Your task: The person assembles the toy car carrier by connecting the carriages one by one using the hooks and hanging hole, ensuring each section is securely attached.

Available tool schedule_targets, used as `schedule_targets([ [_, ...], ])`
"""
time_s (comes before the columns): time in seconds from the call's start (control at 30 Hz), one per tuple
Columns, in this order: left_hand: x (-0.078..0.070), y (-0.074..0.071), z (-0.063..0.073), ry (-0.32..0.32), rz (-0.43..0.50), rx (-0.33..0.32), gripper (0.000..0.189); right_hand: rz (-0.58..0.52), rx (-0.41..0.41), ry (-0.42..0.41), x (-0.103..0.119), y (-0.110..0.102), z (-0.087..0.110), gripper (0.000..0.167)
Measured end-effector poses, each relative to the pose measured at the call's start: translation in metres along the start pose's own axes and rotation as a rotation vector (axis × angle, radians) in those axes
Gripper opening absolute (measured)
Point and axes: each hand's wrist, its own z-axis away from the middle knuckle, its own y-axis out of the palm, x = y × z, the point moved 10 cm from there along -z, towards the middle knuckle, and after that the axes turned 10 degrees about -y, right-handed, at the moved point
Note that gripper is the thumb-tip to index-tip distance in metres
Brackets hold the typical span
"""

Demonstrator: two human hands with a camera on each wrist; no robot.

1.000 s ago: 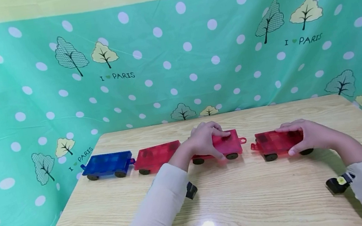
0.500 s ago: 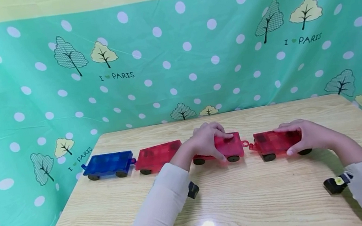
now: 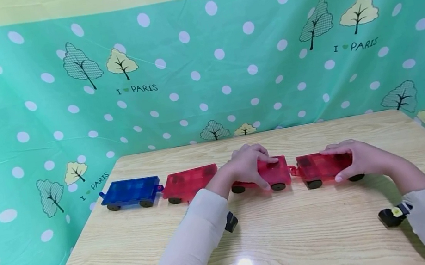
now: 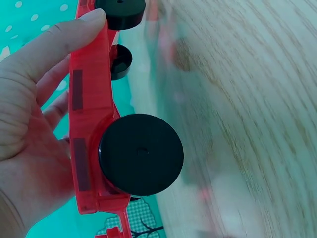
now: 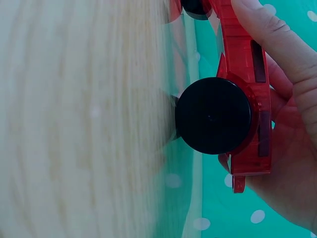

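Observation:
Four-wheeled toy train cars with translucent bodies stand in a row along the table. My left hand [image 3: 248, 166] grips the middle red train car [image 3: 280, 167] from above, its thumb along the near side in the left wrist view, beside a black wheel [image 4: 141, 154]. Over the right-hand red train car [image 3: 317, 164], my right hand [image 3: 362, 160] holds it by its right part, thumb in front. Between these two, the red coupling loop and hook [image 3: 295, 170] overlap. A third red train car [image 3: 186, 183] is partly behind the left forearm, with a blue train car [image 3: 131, 191] coupled at its left.
The wooden table [image 3: 298, 240] reaches back to a green dotted cloth [image 3: 224, 74] hanging behind and along the sides. Black wrist cameras [image 3: 393, 216] hang under both wrists, close over the tabletop.
My left hand has moved right with the middle red train car, and the red and blue cars behind followed. My right hand has shifted its car slightly left, so the gap between couplings has closed.

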Motion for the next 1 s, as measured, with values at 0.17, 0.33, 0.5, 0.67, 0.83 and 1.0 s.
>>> schedule_targets([
  [0.17, -0.001, 0.000, -0.002, -0.005, 0.002, 0.003, 0.073, 0.001, -0.002, -0.003, 0.001, -0.001, -0.001, 0.084],
  [0.33, 0.001, 0.007, -0.005, -0.026, -0.007, 0.022, 0.074, 0.004, 0.000, -0.002, 0.002, 0.000, -0.001, 0.084],
  [0.5, 0.003, 0.014, -0.006, -0.035, -0.009, 0.036, 0.075, 0.013, 0.003, 0.000, 0.001, -0.001, 0.000, 0.085],
  [0.67, 0.004, 0.016, -0.005, -0.030, 0.009, 0.028, 0.075, 0.032, 0.005, -0.008, 0.000, -0.001, 0.002, 0.084],
  [0.83, 0.005, 0.018, -0.003, -0.014, 0.013, 0.019, 0.074, 0.016, 0.006, -0.009, -0.001, -0.001, 0.005, 0.082],
  [1.0, 0.010, 0.017, 0.000, -0.003, 0.037, 0.003, 0.071, 0.012, -0.009, -0.012, -0.004, -0.004, 0.010, 0.082],
])
